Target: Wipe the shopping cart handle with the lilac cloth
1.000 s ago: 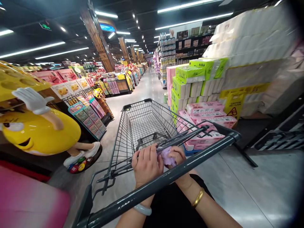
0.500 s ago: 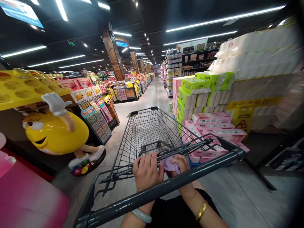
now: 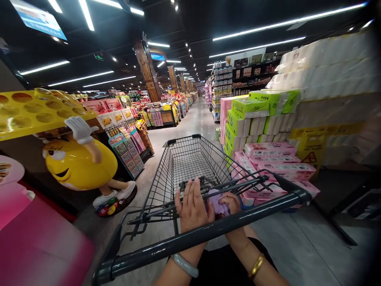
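A grey wire shopping cart (image 3: 196, 159) is in front of me, its basket holding nothing I can see. Both my forearms pass beneath its dark push handle (image 3: 202, 236). Beyond the handle, my left hand (image 3: 193, 208) lies with fingers stretched out over the rear bars of the basket; its thumb is beside a crumpled light purple cloth (image 3: 218, 201). My right hand (image 3: 232, 205) has its fingers closed on that cloth, just right of the left hand. Part of the cloth is hidden by the fingers.
Stacks of pink tissue packs (image 3: 274, 163) and green tissue packs (image 3: 247, 104) stand close to the cart's right side, near a yellow caution sign (image 3: 311, 153). At left are a yellow candy figure (image 3: 80, 165) and a pink display (image 3: 44, 238). An aisle (image 3: 196, 119) runs ahead.
My left hand has shifted slightly right, and its fingers have straightened from curling over the bar. My right hand stays on the purple cloth. The whole view has shifted slightly right.
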Motion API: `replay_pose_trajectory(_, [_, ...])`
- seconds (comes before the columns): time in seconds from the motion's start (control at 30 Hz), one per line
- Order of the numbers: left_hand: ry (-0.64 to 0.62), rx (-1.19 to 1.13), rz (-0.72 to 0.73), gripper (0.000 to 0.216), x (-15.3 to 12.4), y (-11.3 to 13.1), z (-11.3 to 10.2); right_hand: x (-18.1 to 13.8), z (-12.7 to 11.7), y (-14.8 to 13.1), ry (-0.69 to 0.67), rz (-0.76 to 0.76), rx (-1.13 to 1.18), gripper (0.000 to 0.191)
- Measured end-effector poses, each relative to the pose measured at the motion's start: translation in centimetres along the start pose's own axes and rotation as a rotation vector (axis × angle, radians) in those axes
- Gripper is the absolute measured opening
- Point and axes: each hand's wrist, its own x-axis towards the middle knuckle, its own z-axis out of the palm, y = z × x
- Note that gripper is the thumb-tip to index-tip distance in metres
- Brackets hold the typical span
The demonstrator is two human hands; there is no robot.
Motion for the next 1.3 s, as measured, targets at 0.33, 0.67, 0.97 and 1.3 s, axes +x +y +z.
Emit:
replay_pose_trajectory(0.33, [-0.049,0.005,0.049,0.057,-0.2,0.3,0.9,0.2,-0.7,2.0,0.001,0.062,-0.029,0.013])
replay_pose_trajectory(0.67, [-0.058,-0.017,0.031,0.056,-0.1,-0.7,-0.6,-0.8,-2.3,3.9,-0.050,0.056,-0.065,0.014])
replay_pose_trajectory(0.97, [0.032,0.061,0.075,0.051,-0.5,2.0,0.8,-0.4,-1.2,3.8,-0.038,0.031,-0.051,0.011])
replay_pose_trajectory(1.3, [-0.116,0.049,0.223,0.051,0.1,3.0,3.1,-1.6,-0.4,4.0,0.048,0.090,-0.048,0.005])
